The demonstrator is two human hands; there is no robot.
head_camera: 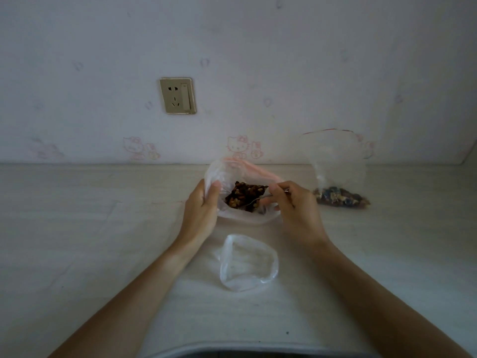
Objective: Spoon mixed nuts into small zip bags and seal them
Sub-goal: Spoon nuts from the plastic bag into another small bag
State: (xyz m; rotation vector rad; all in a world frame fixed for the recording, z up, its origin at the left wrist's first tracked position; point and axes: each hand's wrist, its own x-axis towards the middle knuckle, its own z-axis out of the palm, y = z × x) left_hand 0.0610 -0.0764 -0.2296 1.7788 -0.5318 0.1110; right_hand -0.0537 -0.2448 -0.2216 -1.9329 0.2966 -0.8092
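A large clear bag (pixel 227 169) with a pink rim lies open at the middle of the table, with mixed nuts (pixel 245 196) inside. My left hand (pixel 204 208) grips its left edge and holds the mouth open. My right hand (pixel 291 205) pinches the handle of a metal spoon (pixel 254 201) whose bowl lies among the nuts. A small empty zip bag (pixel 247 262) sits open on the table just in front of my hands. Another zip bag (pixel 338 177) with a red seal stands at the right, with nuts in its bottom.
The pale wooden table (pixel 90 228) runs up to a wall with a socket plate (pixel 177 95) above the left-centre. The table's near edge (pixel 232 348) curves along the bottom of the view.
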